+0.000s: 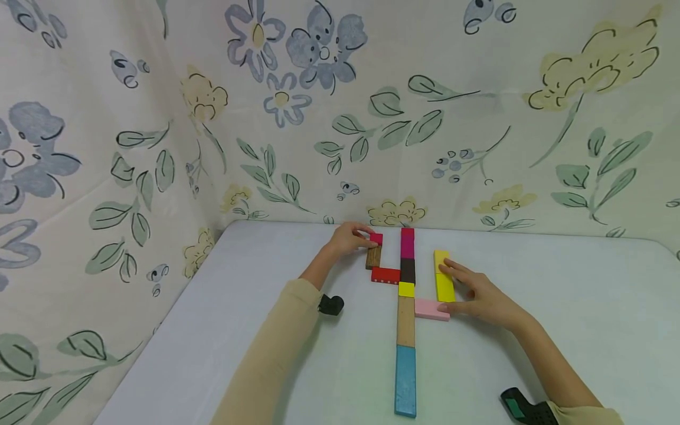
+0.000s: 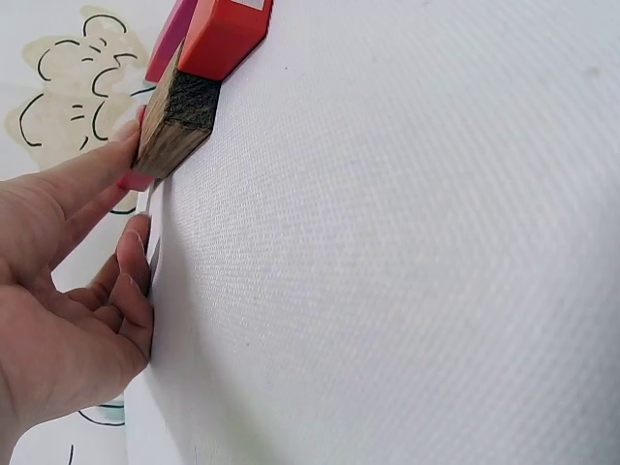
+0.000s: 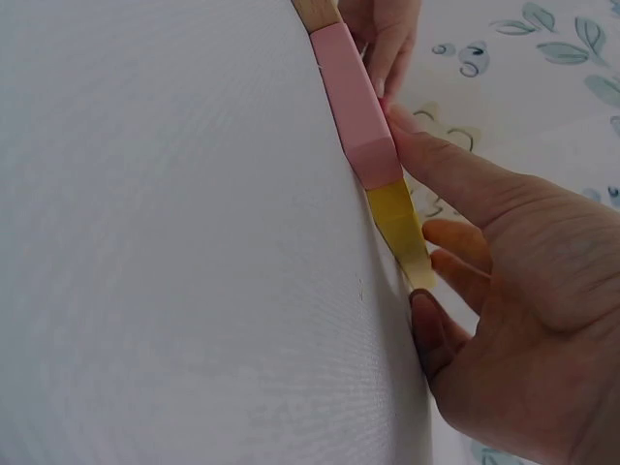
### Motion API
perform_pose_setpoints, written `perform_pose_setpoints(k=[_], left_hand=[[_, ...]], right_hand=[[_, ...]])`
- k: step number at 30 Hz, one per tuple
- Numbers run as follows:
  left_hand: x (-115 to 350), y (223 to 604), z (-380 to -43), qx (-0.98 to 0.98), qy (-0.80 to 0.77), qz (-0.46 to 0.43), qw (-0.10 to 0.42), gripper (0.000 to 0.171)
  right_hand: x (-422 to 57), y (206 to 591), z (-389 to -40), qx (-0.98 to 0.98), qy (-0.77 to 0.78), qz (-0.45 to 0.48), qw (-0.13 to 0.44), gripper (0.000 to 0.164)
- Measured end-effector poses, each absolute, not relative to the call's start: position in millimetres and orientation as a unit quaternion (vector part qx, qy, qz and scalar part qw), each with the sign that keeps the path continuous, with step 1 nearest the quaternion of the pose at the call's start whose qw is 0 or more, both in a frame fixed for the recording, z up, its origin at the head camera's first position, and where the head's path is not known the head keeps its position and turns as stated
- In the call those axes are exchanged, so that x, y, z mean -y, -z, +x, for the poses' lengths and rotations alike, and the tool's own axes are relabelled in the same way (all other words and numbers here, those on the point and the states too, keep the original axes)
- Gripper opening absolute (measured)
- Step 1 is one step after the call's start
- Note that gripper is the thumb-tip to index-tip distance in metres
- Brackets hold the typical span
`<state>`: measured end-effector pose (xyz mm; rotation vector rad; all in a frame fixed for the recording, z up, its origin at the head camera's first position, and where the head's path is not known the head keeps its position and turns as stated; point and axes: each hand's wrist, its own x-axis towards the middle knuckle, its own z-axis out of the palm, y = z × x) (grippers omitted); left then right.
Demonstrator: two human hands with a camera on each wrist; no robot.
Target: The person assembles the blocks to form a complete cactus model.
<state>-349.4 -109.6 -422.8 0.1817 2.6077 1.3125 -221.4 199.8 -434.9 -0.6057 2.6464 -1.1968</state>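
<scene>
My left hand (image 1: 349, 237) pinches a small pinkish-red block (image 1: 376, 238) at the far end of a brown wooden block (image 1: 373, 257). That brown block (image 2: 179, 126) meets a red block with white dots (image 1: 385, 275), which reaches to a central column of blocks. On the other side, my right hand (image 1: 480, 295) has its thumb on a pink block (image 1: 427, 309) and its fingertips along two yellow blocks (image 1: 445, 286). The pink block (image 3: 354, 102) juts sideways from the column. In the right wrist view, the fingers are loosely bent beside the yellow piece (image 3: 397, 228).
The column runs from a magenta block (image 1: 407, 243) through dark brown (image 1: 407, 270), small yellow (image 1: 406, 289) and tan (image 1: 406, 321) pieces to a long blue block (image 1: 405, 381) nearest me. All lie on a white table (image 1: 329, 378). A floral curtain (image 1: 340, 118) hangs behind.
</scene>
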Motion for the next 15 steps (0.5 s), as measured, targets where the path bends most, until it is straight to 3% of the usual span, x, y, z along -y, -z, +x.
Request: perform_pose_setpoints(k=[15], left_hand=[[105.5,423.4,-344.3,-0.883,-0.459,0.056,0.086,0.027]], right_hand=[[-199.5,432.7,-219.6,-0.888,0.405,-0.198,0.092,0.088]])
